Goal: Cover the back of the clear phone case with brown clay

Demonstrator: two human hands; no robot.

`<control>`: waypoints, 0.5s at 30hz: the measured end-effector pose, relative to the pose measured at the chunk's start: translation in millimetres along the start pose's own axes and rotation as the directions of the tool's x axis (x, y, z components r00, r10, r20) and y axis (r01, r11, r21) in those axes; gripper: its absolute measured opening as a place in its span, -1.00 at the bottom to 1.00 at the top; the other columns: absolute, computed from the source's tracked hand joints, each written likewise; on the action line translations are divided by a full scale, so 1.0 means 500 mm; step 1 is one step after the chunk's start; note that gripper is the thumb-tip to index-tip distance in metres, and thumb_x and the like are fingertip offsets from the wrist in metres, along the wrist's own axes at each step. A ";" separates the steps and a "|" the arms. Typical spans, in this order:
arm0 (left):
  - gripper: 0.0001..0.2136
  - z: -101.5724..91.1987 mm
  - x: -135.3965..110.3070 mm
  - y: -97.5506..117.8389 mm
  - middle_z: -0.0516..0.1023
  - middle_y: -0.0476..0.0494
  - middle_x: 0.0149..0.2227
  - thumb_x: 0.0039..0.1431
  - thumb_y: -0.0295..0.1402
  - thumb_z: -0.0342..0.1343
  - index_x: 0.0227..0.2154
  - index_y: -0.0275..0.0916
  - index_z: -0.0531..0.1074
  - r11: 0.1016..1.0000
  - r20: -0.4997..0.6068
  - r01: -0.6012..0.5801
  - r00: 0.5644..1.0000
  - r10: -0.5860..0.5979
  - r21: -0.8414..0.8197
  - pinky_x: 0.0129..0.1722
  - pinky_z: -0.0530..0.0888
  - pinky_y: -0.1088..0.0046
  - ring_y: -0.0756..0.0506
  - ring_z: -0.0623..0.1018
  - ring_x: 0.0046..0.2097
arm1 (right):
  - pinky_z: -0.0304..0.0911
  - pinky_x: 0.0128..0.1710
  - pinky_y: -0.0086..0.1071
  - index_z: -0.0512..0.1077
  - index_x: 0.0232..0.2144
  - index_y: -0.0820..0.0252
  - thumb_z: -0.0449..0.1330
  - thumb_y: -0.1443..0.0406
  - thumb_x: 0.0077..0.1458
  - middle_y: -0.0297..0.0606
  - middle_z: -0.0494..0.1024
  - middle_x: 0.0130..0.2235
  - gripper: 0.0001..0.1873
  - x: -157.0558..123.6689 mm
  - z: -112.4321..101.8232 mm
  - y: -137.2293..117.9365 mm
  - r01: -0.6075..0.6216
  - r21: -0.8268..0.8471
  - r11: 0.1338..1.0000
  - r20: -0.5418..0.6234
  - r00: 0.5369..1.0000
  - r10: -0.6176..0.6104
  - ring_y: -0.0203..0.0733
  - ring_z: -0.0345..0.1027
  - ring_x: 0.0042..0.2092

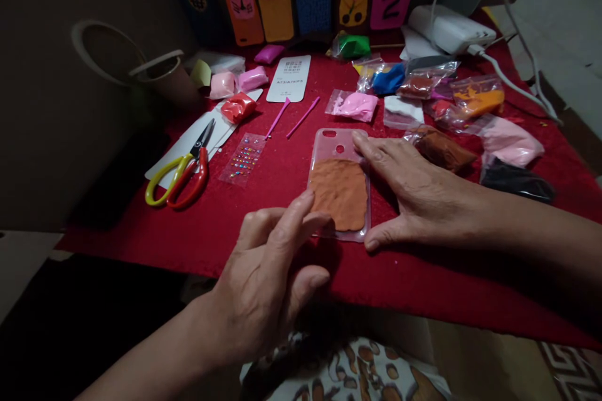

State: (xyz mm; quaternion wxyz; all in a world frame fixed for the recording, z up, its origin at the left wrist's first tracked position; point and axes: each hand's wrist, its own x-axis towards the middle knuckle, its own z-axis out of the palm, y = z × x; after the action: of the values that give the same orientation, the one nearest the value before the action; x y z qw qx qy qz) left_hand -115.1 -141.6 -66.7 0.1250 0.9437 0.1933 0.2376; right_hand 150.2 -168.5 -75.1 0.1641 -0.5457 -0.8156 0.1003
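Two hands are working one clear phone case [339, 144] lying flat on the red felt cloth [263, 225]. We are bracing its right edge with the right hand [414, 191], fingers spread loose, thumb at the lower corner, gripping nothing. Our left hand [270, 276] is pressing a fingertip at the left rim of the brown clay [341, 193], other fingers curled, holding nothing. We judge that short outward strokes are keeping this soft, matte slab even. Glossy clay packets [355, 104] and red-and-yellow scissors [181, 172] are lying well apart
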 end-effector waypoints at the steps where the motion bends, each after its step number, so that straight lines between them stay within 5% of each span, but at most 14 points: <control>1: -0.41 0.000 0.001 -0.002 0.55 -0.28 0.00 0.35 -0.26 -0.07 0.33 -0.40 -0.10 1.000 0.000 0.012 1.000 -0.012 0.013 -0.02 0.35 0.27 -0.18 0.40 -0.02 | 0.05 0.15 0.28 -0.28 0.36 0.34 0.23 -0.26 -0.17 0.26 0.10 0.28 0.34 0.000 0.000 0.000 -0.003 -0.002 1.000 0.001 1.000 0.003 0.40 -0.01 0.27; 15: -0.44 -0.005 -0.006 -0.011 0.57 -0.24 -0.02 0.36 -0.27 -0.09 0.32 -0.38 -0.06 1.000 -0.037 0.005 0.999 -0.005 0.005 -0.03 0.35 0.27 -0.16 0.41 -0.04 | 0.03 0.16 0.30 -0.29 0.37 0.32 0.22 -0.26 -0.18 0.23 0.07 0.30 0.34 0.000 0.001 0.000 -0.005 0.009 1.000 0.004 1.000 0.005 0.42 -0.05 0.28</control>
State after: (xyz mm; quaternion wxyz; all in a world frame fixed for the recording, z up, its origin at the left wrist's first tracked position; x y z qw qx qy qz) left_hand -120.4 -137.4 -67.5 0.1195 0.9390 0.1985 0.2542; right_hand 149.8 -168.4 -75.7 0.1649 -0.5470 -0.8140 0.1054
